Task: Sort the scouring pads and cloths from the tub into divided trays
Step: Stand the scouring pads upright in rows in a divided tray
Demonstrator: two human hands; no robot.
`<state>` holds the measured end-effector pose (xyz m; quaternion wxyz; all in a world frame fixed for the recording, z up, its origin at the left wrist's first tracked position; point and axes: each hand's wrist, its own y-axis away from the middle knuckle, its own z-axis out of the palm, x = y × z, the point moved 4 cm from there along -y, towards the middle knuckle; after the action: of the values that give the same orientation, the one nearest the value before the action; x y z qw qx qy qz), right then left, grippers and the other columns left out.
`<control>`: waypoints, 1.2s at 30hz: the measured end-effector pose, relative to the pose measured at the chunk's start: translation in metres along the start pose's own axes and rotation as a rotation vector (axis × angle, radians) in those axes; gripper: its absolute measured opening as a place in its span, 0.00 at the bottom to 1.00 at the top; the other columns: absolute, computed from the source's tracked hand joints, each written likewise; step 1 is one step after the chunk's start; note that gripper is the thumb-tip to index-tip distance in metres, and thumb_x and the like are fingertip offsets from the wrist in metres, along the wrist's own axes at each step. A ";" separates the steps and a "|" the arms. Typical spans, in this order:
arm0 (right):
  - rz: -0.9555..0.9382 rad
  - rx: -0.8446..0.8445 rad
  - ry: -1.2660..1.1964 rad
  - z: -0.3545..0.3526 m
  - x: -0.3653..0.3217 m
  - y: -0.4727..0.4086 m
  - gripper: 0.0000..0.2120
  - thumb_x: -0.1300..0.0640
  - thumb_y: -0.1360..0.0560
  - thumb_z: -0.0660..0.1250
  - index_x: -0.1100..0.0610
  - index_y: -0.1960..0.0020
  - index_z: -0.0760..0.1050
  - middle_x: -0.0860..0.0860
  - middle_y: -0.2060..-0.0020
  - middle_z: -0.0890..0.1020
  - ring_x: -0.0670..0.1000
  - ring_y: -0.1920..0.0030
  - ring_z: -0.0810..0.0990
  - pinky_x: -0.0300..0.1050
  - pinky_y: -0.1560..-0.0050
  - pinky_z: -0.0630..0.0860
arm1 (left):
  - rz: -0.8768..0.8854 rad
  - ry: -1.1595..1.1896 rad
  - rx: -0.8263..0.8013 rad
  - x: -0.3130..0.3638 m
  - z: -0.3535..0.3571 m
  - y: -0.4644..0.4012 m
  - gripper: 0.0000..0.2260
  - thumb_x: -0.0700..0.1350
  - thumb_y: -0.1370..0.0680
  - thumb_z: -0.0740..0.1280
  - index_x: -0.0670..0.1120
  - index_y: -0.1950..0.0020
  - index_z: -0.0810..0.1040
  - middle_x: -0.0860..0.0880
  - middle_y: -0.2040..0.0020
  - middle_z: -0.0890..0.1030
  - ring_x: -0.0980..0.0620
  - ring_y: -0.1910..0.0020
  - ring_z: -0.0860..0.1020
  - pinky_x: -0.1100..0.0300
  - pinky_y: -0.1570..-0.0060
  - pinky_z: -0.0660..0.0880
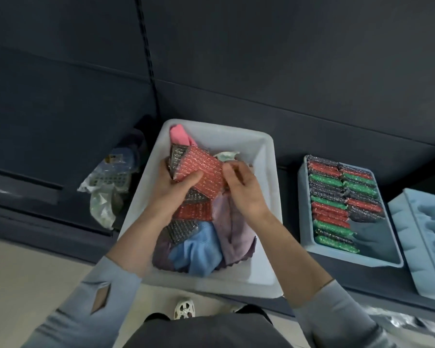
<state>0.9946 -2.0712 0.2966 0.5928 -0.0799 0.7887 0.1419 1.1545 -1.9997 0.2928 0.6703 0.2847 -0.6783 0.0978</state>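
Seen from the head camera, looking down: both hands reach into a pale tub (266,156) on a dark desk (312,101). The left hand (176,187) grips a small stack of scouring pads, its thumb pressed across the top red pad (201,169), with a dark grey pad (177,154) showing just behind it. The right hand (244,187) pinches the red pad's right edge with curled fingers.

Inside the tub, beneath the hands, lie more red and grey pads mixed with cloths: a pink cloth (180,135) at the far end, a lilac cloth (234,229) under the right wrist, a blue cloth (199,249) near the front. The forearms hide part of the pile.

To the right of the tub sits a light blue tray (377,257) holding two rows of red, green and grey pads packed on edge. A second light blue tray (412,222) lies just beyond it, cut off by the frame. Left of the tub rests a crumpled plastic bag (103,197).
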 end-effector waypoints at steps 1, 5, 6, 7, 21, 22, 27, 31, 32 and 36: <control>0.042 0.017 0.024 0.003 0.008 0.002 0.14 0.43 0.20 0.60 0.52 0.44 0.74 0.46 0.59 0.83 0.43 0.62 0.82 0.46 0.51 0.80 | 0.065 -0.070 0.053 0.002 -0.010 0.002 0.32 0.53 0.33 0.78 0.51 0.35 0.67 0.55 0.47 0.81 0.55 0.49 0.81 0.52 0.43 0.77; 0.008 -0.172 0.535 0.036 0.031 0.020 0.03 0.52 0.20 0.61 0.50 0.48 0.72 0.44 0.61 0.78 0.46 0.62 0.78 0.45 0.53 0.76 | 0.238 -0.287 0.204 0.012 -0.043 0.011 0.31 0.49 0.28 0.76 0.49 0.30 0.65 0.57 0.48 0.78 0.61 0.53 0.76 0.67 0.50 0.70; 0.034 -0.257 0.578 0.050 0.037 0.025 0.07 0.52 0.21 0.65 0.53 0.45 0.71 0.45 0.58 0.78 0.47 0.58 0.79 0.44 0.51 0.75 | 0.259 -0.309 0.223 0.013 -0.047 0.013 0.30 0.48 0.28 0.76 0.49 0.31 0.65 0.57 0.47 0.78 0.60 0.53 0.77 0.68 0.50 0.70; 0.056 -0.315 0.582 0.063 0.046 0.029 0.15 0.49 0.24 0.69 0.54 0.42 0.70 0.47 0.53 0.80 0.50 0.54 0.81 0.46 0.49 0.77 | 0.267 -0.328 0.239 0.011 -0.051 0.014 0.30 0.49 0.28 0.76 0.49 0.31 0.65 0.56 0.46 0.78 0.59 0.51 0.77 0.67 0.49 0.70; 0.136 0.056 0.185 -0.049 0.034 0.000 0.13 0.47 0.35 0.75 0.56 0.59 0.80 0.55 0.60 0.85 0.58 0.59 0.82 0.60 0.51 0.78 | 0.286 -0.185 0.126 0.013 -0.026 0.008 0.30 0.49 0.27 0.75 0.48 0.30 0.64 0.61 0.48 0.78 0.71 0.52 0.76 0.68 0.49 0.72; 0.131 0.092 0.148 -0.065 0.032 0.000 0.13 0.47 0.34 0.74 0.56 0.58 0.80 0.55 0.59 0.85 0.59 0.57 0.83 0.60 0.50 0.78 | 0.287 -0.175 0.115 0.014 -0.018 0.008 0.30 0.50 0.27 0.74 0.49 0.30 0.64 0.61 0.48 0.78 0.69 0.51 0.76 0.66 0.48 0.72; 0.053 0.215 -0.003 -0.150 0.027 0.007 0.13 0.57 0.24 0.70 0.60 0.41 0.78 0.54 0.47 0.84 0.53 0.47 0.82 0.51 0.43 0.79 | 0.287 -0.137 0.013 0.021 0.033 0.009 0.24 0.54 0.24 0.71 0.52 0.31 0.67 0.58 0.44 0.79 0.62 0.46 0.78 0.57 0.40 0.75; 0.040 0.349 -0.037 -0.223 0.044 0.015 0.12 0.58 0.23 0.69 0.59 0.41 0.78 0.47 0.52 0.84 0.43 0.52 0.82 0.39 0.49 0.75 | 0.182 -0.083 -0.066 0.016 0.088 0.016 0.29 0.54 0.24 0.68 0.51 0.26 0.60 0.56 0.43 0.77 0.55 0.46 0.78 0.62 0.46 0.74; 0.041 0.377 -0.046 -0.241 0.048 0.018 0.10 0.59 0.23 0.69 0.58 0.42 0.78 0.47 0.53 0.84 0.44 0.53 0.82 0.40 0.49 0.75 | 0.157 -0.053 -0.081 0.014 0.103 0.018 0.28 0.53 0.25 0.69 0.51 0.29 0.62 0.56 0.44 0.78 0.55 0.46 0.78 0.61 0.48 0.75; -0.005 0.448 0.128 -0.312 0.057 0.027 0.03 0.58 0.25 0.71 0.53 0.52 0.79 0.49 0.60 0.84 0.47 0.59 0.81 0.47 0.53 0.76 | 0.115 -0.042 -0.103 0.014 0.163 0.030 0.19 0.51 0.23 0.69 0.52 0.36 0.66 0.57 0.46 0.78 0.59 0.49 0.79 0.68 0.53 0.76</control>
<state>0.6856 -2.1422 0.3258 0.5449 0.0427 0.8363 -0.0434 1.0009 -2.0625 0.3004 0.6628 0.2123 -0.7117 0.0951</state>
